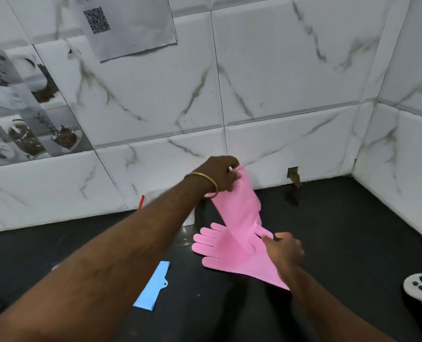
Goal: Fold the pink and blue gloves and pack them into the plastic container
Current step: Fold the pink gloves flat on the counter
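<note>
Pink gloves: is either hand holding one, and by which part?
The left hand pinches the raised pink glove at its cuff end. The right hand grips the same glove near its lower end, above the other pink glove lying flat.

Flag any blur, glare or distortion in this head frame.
Head view: wide-angle bowing bends the wall tile lines; slight motion blur on the right hand and pink glove; small specular glints on the black counter; lighting soft and even; left hand fairly sharp.

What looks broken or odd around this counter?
A small ragged hole is broken into the wall tile just above the dark counter, right of the pink glove. Nothing else stands out.
</note>
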A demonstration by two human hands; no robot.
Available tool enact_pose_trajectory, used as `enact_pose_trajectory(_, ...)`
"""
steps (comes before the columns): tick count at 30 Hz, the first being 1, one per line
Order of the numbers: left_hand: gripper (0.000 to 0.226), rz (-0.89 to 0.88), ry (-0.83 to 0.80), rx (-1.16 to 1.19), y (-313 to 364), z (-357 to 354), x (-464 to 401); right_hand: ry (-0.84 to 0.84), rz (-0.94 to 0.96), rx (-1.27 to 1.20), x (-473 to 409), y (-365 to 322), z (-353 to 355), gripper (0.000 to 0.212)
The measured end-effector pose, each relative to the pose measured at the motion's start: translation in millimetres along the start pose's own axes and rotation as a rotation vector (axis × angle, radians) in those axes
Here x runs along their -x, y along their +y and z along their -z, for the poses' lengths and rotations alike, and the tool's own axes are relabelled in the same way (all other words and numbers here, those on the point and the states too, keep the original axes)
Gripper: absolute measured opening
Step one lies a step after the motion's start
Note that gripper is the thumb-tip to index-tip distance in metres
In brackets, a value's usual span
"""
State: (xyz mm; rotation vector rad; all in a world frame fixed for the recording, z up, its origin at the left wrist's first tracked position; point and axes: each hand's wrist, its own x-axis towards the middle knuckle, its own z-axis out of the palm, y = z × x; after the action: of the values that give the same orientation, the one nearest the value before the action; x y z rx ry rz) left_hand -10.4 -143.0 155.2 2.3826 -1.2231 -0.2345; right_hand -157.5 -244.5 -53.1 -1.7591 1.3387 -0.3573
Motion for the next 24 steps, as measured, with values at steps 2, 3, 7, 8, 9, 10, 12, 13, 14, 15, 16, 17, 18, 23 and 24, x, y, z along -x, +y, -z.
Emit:
enact_pose_trajectory(2, 0.014, -0.105, -0.027, -0.125, 15.3, 15.9, -6.2, -0.058, 0.073, -0.153, 25.6, -13.0, -9.2, 0.028)
enact_pose_trajectory(3, 0.016, -0.151, -0.042, -0.182, 22.0, 23.3, -7.8, -0.179, 0.102, -0.254, 36.6, -21.2, -16.0, 0.027)
enact_pose_trajectory(7, 0.021, -0.304, -0.062, -0.320, 38.8, 49.5, -3.7, -0.709, 0.233, -0.374, 63.6, -70.0, -29.0, 0.063)
enact_pose_trajectory(8, 0.020, -0.333, -0.056, -0.326, 39.3, 55.5, 0.4, -0.788, 0.268, -0.374, 64.4, -84.2, -30.3, 0.076)
enact_pose_trajectory(9, 0.019, -0.360, -0.047, -0.319, 38.4, 61.2, 5.7, -0.836, 0.297, -0.384, 63.7, -96.9, -30.7, 0.084)
enact_pose_trajectory(10, 0.017, -0.385, -0.041, -0.305, 36.7, 65.6, 11.7, -0.860, 0.320, -0.410, 60.9, -108.3, -29.8, 0.087)
enact_pose_trajectory(12, 0.010, -0.427, -0.039, -0.269, 23.0, 75.1, 26.8, -0.873, 0.351, -0.460, 54.2, -126.1, -31.0, 0.089)
enact_pose_trajectory(13, 0.009, -0.442, -0.041, -0.251, 13.6, 79.1, 34.3, -0.870, 0.360, -0.479, 50.3, -131.1, -31.8, 0.090)
enact_pose_trajectory(14, 0.012, -0.448, -0.039, -0.236, 1.7, 83.3, 42.2, -0.852, 0.374, -0.484, 47.6, -133.5, -33.7, 0.092)
enact_pose_trajectory(15, 0.015, -0.448, -0.037, -0.224, -9.3, 86.3, 49.0, -0.814, 0.392, -0.468, 43.9, -132.5, -34.7, 0.093)
enact_pose_trajectory(16, 0.016, -0.442, -0.033, -0.209, -23.0, 89.6, 56.2, -0.771, 0.393, -0.433, 42.6, -131.6, -36.9, 0.095)
enact_pose_trajectory(17, 0.016, -0.435, -0.029, -0.188, -37.2, 92.2, 63.7, -0.714, 0.367, -0.389, 40.9, -129.3, -38.7, 0.095)
enact_pose_trajectory(18, 0.016, -0.427, -0.028, -0.161, -51.5, 94.0, 71.7, -0.670, 0.329, -0.351, 41.0, -125.6, -40.7, 0.092)
enact_pose_trajectory(23, 0.012, -0.435, 0.003, 0.026, -120.5, 83.8, 121.5, -0.994, 0.106, -0.369, 55.5, -106.0, -47.4, 0.030)
enact_pose_trajectory(24, 0.011, -0.417, 0.020, 0.074, -134.3, 78.3, 131.9, -0.987, 0.118, -0.431, 56.7, -100.1, -44.4, 0.030)
